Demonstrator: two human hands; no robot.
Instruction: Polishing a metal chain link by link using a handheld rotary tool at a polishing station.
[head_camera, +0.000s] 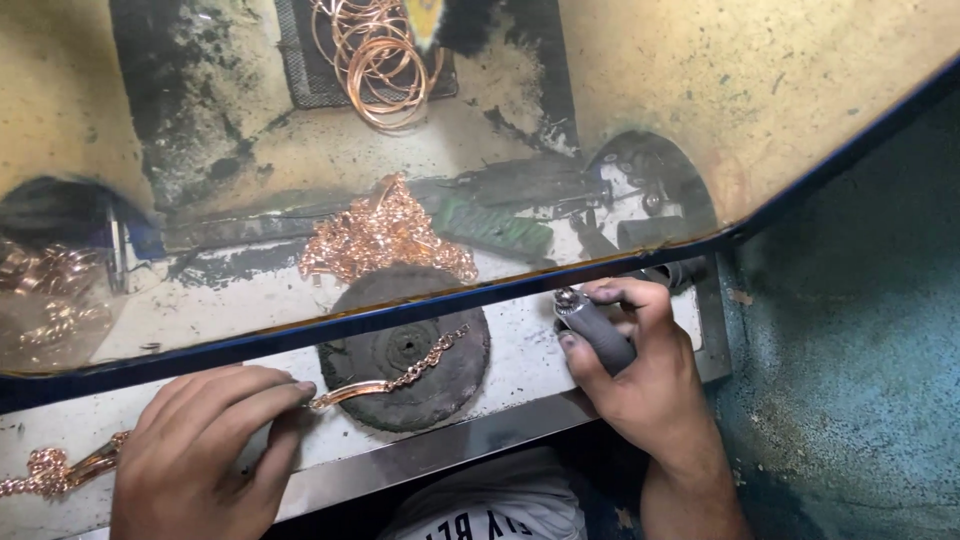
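Note:
My left hand lies at the lower left, fingers closed over a rose-gold bracelet. The bracelet's chain end stretches across a round dark felt pad on the white bench. My right hand is at the right, gripping a grey rotary handpiece with its metal tip pointing up-left, apart from the bracelet.
A pile of rose-gold chains and several wire bangles lie behind a tilted clear shield. More chain trails at the lower left. A green-handled tool lies behind the shield. A teal wall is on the right.

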